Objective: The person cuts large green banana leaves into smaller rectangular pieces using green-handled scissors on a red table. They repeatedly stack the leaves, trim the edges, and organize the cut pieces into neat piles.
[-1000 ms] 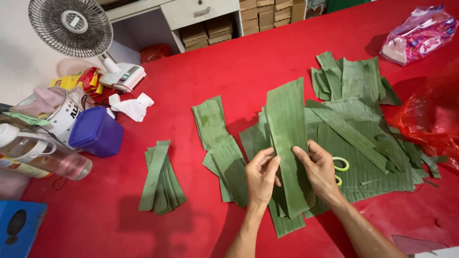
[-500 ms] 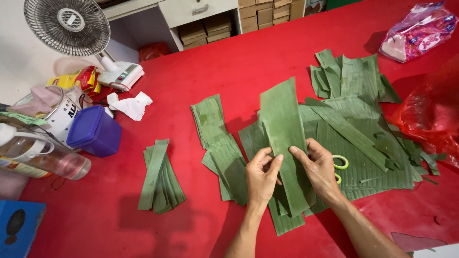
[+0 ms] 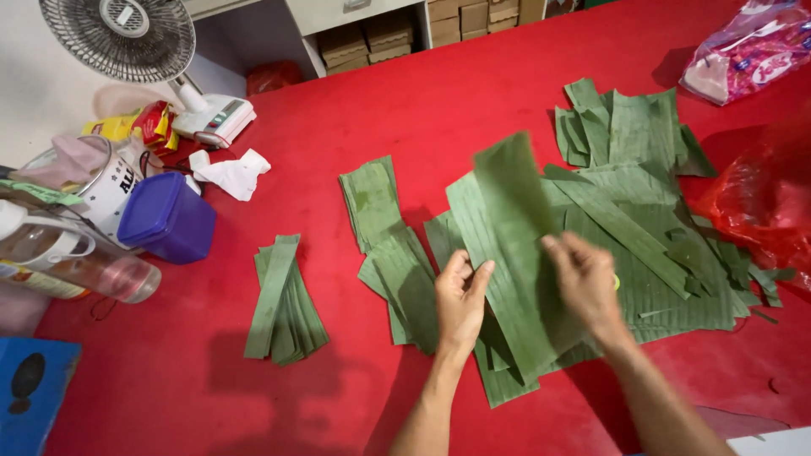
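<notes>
On a red table lie many cut green banana-leaf pieces. My right hand grips a long leaf strip and lifts it off the middle stack; the strip is blurred and tilted. My left hand rests flat on the stack beside it, fingers apart. A large leaf pile spreads to the right. Left of the stack lie a wider leaf bundle and a small bundle of narrow strips.
A small fan stands at the back left, with a purple tub, a clear bottle, a tin, a crumpled tissue and snack packets. Red and pink plastic bags sit at the right. A blue box lies bottom left.
My right hand has raised one leaf strip off the stack and swung it upward. My left hand has stayed on the stack.
</notes>
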